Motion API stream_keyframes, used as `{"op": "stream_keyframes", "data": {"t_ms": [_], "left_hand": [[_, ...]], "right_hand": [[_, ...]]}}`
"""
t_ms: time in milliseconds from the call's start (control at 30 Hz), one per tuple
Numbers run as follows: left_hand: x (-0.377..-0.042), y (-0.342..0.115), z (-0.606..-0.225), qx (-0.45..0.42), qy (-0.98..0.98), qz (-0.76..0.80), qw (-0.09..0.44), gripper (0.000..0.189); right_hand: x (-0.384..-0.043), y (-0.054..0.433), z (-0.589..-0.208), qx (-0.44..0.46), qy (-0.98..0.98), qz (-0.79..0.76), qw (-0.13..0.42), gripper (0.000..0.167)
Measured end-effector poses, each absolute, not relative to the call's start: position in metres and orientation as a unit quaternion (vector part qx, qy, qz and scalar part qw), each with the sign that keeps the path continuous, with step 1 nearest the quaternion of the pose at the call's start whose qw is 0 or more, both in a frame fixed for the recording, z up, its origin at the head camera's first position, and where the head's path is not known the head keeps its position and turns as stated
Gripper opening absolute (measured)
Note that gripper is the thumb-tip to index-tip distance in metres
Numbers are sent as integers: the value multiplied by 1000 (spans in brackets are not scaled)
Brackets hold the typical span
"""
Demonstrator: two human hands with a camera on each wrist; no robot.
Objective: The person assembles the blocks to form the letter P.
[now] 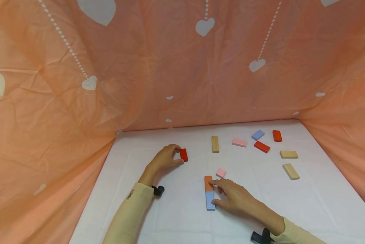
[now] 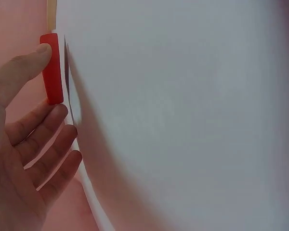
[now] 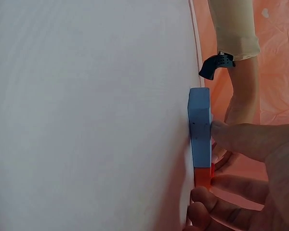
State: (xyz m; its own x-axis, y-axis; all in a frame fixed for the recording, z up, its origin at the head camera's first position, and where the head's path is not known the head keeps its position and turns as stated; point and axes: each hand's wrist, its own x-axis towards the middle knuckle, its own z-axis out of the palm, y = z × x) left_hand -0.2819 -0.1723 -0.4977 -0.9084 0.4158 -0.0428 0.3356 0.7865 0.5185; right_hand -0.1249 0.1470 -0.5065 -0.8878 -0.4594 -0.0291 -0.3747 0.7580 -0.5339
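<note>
My left hand (image 1: 166, 157) pinches a red wooden block (image 1: 184, 155) at the left of the white table. In the left wrist view its thumb lies on the red block (image 2: 52, 72) and the index fingertip meets the block's lower end; the other fingers are spread. Nearer the front, an orange block (image 1: 208, 184) and a light blue block (image 1: 210, 201) lie end to end in a line. Along their right side is my right hand (image 1: 238, 200), index fingertip at the orange block and thumb against the blue one. The right wrist view shows that thumb touching the blue block (image 3: 200, 132).
A small pink block (image 1: 220, 173) lies just beyond the right hand. Farther back are a tan block (image 1: 215, 144), a pink block (image 1: 239, 142), a blue block (image 1: 258, 135) and red blocks (image 1: 262, 146). More tan blocks (image 1: 291, 171) lie right. Orange cloth (image 1: 200, 84) surrounds the table.
</note>
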Motion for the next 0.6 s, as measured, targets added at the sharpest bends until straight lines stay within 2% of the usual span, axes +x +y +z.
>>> {"op": "stream_keyframes", "data": {"t_ms": [367,600], "left_hand": [[-273,-148,-499,227,937,249,97,57],[-267,-131,-497,267,933,224,85,56]], "right_hand": [[-125,147,-505,-220,933,-270,88,68],[-126,146,-506,-216,936,-265,84,68]]}}
